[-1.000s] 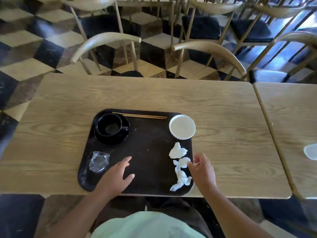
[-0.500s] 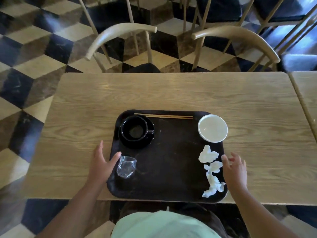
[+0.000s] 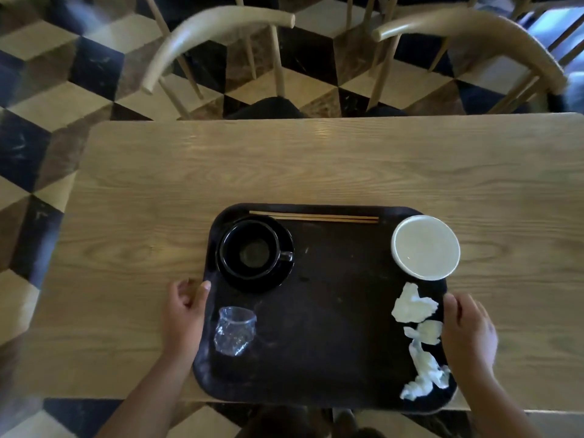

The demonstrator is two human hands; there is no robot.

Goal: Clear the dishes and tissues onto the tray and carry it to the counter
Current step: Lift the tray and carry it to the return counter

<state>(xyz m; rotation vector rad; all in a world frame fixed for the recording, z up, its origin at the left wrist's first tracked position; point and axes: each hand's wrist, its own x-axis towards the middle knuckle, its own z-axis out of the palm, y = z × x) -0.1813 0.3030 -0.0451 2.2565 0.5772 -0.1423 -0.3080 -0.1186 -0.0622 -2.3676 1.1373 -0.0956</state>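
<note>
A dark tray (image 3: 331,311) lies at the near edge of the wooden table (image 3: 284,169). On it are a black cup on a black saucer (image 3: 252,252), a pair of chopsticks (image 3: 316,217) along the far rim, a white bowl (image 3: 425,247), a small clear glass (image 3: 234,330) and crumpled white tissues (image 3: 417,336). My left hand (image 3: 186,314) grips the tray's left rim, thumb over the edge. On the right rim, beside the tissues, my right hand (image 3: 467,333) curls over the edge.
Two curved-back wooden chairs (image 3: 221,36) (image 3: 467,39) stand across the table on a black, tan and cream patterned floor. The tray's near edge overhangs the table edge slightly.
My left hand has moved from over the tray to its left rim and closed on it. My right hand has settled onto the right rim. The view has shifted closer and downward.
</note>
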